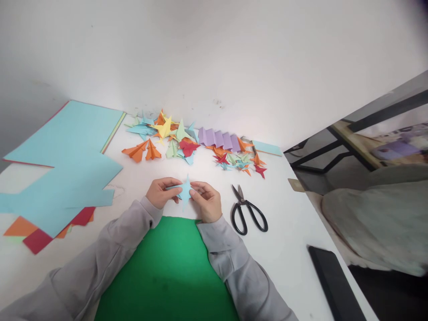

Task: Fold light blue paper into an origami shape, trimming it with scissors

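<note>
A small light blue folded paper figure (185, 191) with pointed ends is held between both hands, just above the white table. My left hand (163, 191) pinches its left side between thumb and fingers. On the other side, my right hand (207, 200) grips the right edge, the thumb on the near face. Under my forearms lies a green mat (167, 267). Black-handled scissors (245, 209) lie to the right of my right hand, blades parted and pointing away. Beyond my hands are two orange folded pieces (136, 152).
Many colourful folded paper figures (163, 127) and a purple pleated strip (219, 139) lie along the wall. Light blue sheets (73, 129) and cut paper pieces (38, 240) cover the left. A black flat device (334, 281) rests by the table's right edge; grey fabric (374, 214) is beyond.
</note>
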The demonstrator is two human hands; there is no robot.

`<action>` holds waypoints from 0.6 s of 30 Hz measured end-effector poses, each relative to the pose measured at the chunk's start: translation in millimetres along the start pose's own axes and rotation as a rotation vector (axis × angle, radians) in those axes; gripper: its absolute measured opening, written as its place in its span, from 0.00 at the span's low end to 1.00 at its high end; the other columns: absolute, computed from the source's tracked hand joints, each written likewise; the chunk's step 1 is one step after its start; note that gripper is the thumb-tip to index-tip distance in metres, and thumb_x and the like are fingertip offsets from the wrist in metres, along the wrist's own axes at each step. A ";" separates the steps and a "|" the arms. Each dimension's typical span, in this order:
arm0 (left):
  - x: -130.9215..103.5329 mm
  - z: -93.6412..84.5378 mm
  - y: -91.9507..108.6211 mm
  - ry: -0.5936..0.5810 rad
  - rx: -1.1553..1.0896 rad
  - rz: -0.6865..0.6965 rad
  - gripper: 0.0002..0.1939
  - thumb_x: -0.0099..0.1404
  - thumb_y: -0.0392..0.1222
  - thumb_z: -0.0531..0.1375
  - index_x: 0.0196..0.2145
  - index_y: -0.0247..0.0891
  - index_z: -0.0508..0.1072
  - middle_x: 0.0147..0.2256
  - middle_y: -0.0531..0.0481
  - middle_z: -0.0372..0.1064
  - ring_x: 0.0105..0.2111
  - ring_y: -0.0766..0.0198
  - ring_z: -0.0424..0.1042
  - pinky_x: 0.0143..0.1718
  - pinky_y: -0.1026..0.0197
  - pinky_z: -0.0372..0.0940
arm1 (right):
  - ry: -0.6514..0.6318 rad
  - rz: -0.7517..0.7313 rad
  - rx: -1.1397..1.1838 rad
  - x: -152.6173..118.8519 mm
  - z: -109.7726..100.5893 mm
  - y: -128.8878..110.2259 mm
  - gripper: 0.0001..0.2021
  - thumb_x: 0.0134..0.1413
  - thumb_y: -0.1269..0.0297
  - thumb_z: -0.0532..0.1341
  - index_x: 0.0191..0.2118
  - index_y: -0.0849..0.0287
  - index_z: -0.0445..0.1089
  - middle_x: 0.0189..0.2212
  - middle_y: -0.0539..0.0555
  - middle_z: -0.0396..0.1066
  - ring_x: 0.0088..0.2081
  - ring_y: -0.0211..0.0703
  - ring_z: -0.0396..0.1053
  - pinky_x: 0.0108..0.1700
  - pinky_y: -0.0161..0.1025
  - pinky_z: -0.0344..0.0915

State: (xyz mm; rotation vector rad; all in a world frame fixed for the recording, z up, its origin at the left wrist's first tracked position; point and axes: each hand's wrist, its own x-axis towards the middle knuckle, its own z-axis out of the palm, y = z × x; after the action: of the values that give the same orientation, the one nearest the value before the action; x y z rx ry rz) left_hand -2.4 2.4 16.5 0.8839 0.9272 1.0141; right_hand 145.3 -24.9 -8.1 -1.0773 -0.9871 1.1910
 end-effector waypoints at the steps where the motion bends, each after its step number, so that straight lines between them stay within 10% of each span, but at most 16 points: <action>1: 1.3 -1.9 -1.7 0.002 0.004 -0.008 0.14 0.38 0.40 0.69 0.24 0.30 0.74 0.18 0.51 0.69 0.15 0.68 0.66 0.15 0.65 0.64 | -0.027 0.003 0.000 -0.1 0.1 -0.3 0.12 0.37 0.62 0.68 0.33 0.57 0.72 0.24 0.50 0.73 0.25 0.37 0.68 0.28 0.36 0.66; 9: 10.7 -14.0 -16.7 0.006 -0.064 -0.001 0.28 0.39 0.43 0.69 0.40 0.30 0.70 0.17 0.54 0.68 0.12 0.72 0.62 0.13 0.68 0.57 | -0.122 0.010 0.039 -2.1 0.4 -0.9 0.14 0.37 0.64 0.68 0.36 0.56 0.72 0.19 0.47 0.72 0.22 0.36 0.68 0.28 0.36 0.65; 18: 9.2 -9.9 -13.3 -0.004 -0.100 0.059 0.29 0.40 0.37 0.69 0.41 0.32 0.66 0.24 0.53 0.71 0.22 0.69 0.69 0.23 0.65 0.66 | 0.056 -0.062 -0.005 -2.5 3.7 -0.2 0.10 0.37 0.63 0.68 0.31 0.57 0.73 0.20 0.48 0.72 0.19 0.35 0.66 0.24 0.36 0.65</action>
State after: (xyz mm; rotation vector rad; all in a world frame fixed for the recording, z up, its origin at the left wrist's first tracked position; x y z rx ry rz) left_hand -5.3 9.0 -1.0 0.8331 0.8440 1.0994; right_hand 141.4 -27.0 -7.2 -1.0709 -0.9738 1.1029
